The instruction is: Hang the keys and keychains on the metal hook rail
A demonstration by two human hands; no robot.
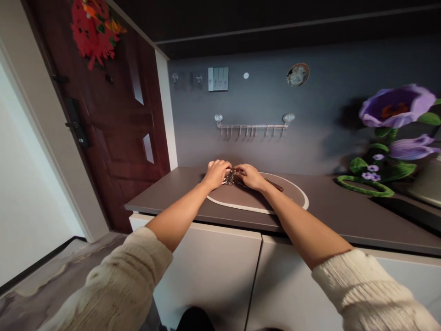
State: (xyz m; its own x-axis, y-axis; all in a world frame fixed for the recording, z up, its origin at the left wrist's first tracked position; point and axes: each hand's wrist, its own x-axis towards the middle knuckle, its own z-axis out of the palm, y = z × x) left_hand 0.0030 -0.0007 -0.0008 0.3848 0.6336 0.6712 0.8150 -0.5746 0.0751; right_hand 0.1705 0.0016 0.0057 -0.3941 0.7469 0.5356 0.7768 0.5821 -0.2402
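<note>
A small tangled bunch of shiny metal pieces, which looks like keys (228, 178), is between my two hands over an oval mat (255, 202) on the counter. My left hand (217, 174) has its fingers curled round the left side of the bunch. From the right, my right hand (251, 176) bends its fingers in against the bunch; the fingertips are partly hidden. A flat brown strip-like thing (274, 185) lies on the mat just beyond my right wrist, partly covered by it.
A rail with several hooks (253, 126) is fixed on the grey wall behind. Purple artificial flowers (396, 110) with a green ring base stand at the right of the counter (330, 207). A dark cabinet (275, 27) overhangs above; a brown door (117, 119) is at left.
</note>
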